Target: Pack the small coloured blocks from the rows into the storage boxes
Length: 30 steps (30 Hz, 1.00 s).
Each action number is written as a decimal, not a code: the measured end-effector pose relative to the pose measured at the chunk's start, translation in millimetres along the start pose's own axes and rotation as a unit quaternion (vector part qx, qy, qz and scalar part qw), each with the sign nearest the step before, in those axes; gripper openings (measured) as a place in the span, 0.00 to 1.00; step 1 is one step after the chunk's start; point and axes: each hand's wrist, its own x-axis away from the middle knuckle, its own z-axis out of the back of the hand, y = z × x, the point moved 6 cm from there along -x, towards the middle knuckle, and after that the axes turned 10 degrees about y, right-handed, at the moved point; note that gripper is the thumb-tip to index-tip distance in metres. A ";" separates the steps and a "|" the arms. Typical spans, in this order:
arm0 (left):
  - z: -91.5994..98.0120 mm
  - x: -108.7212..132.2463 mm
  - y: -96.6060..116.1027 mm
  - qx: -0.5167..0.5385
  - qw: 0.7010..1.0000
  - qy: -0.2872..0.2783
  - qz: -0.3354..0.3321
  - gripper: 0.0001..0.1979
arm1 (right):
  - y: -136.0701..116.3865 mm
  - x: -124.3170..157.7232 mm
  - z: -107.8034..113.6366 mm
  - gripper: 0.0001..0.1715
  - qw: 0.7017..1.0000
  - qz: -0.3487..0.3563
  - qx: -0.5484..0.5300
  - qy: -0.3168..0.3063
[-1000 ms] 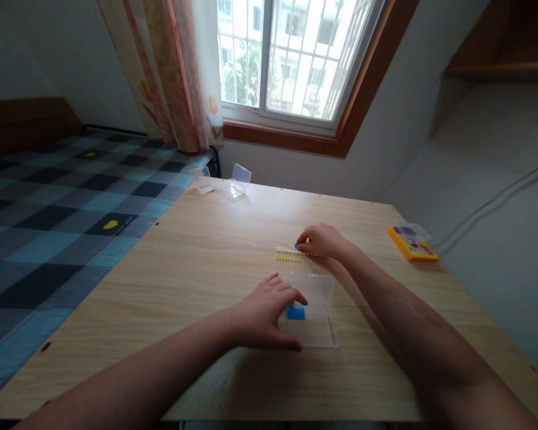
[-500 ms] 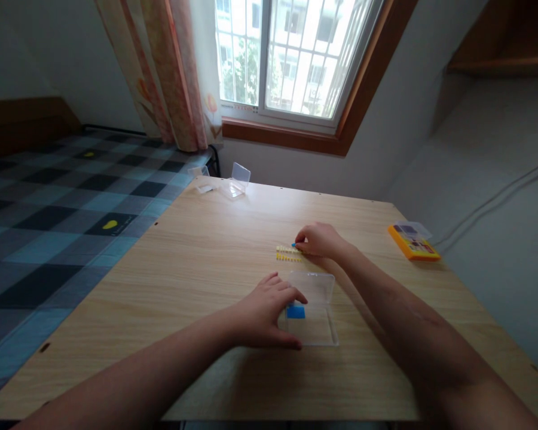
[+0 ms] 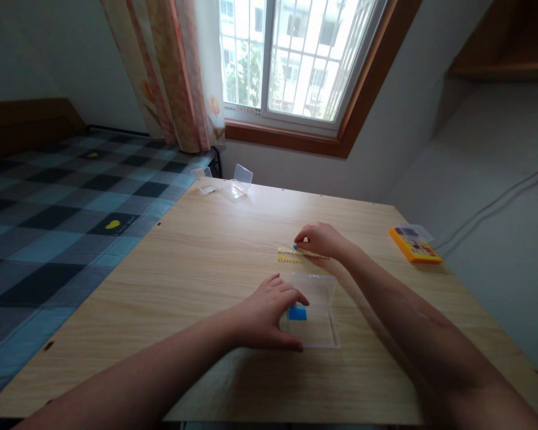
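Note:
My left hand [image 3: 269,313] rests with thumb and fingers apart around the left side of an open clear plastic case [image 3: 323,328]. Inside the case lies a blue piece [image 3: 297,313]. Beyond the case, my right hand [image 3: 318,239] pinches a small blue item [image 3: 296,245] between thumb and fingertips. It is just above rows of small yellow pieces [image 3: 289,259] on the wooden table [image 3: 197,269]. Part of the blue item is hidden by the fingers.
Two open clear boxes, one [image 3: 238,186] beside the other [image 3: 202,179], stand at the table's far left corner. An orange-yellow case [image 3: 415,245] lies near the right edge. A checkered bed [image 3: 63,239] adjoins the left side.
My right hand has lifted slightly off the yellow rows with the small blue item, showing more of the rows beneath. My left hand keeps its place at the case.

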 end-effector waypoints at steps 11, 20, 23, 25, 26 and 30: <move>-0.8 0.5 -1.1 0.004 1.000 0.005 -0.012 0.34 | -10.1 -5.6 -3.7 0.16 0.999 0.018 0.023 -0.014; -1.3 1.2 -2.0 0.011 1.000 0.010 -0.014 0.34 | -1.3 -15.2 -7.8 0.13 0.999 0.017 -0.026 -0.017; -2.1 1.5 -2.8 0.012 1.000 0.009 -0.012 0.34 | 3.6 -16.6 -11.9 0.12 0.999 0.018 -0.042 -0.014; -2.4 1.6 -3.1 0.012 1.000 0.007 -0.008 0.34 | 5.0 -17.3 -14.2 0.13 0.998 0.022 -0.050 -0.010; -2.4 1.6 -3.2 0.012 1.000 0.007 -0.007 0.34 | 5.1 -17.7 -14.8 0.12 0.998 0.024 -0.053 -0.007; -2.0 1.4 -3.0 0.011 1.000 0.007 -0.007 0.35 | 4.3 -17.8 -7.5 0.12 0.998 0.032 -0.056 0.015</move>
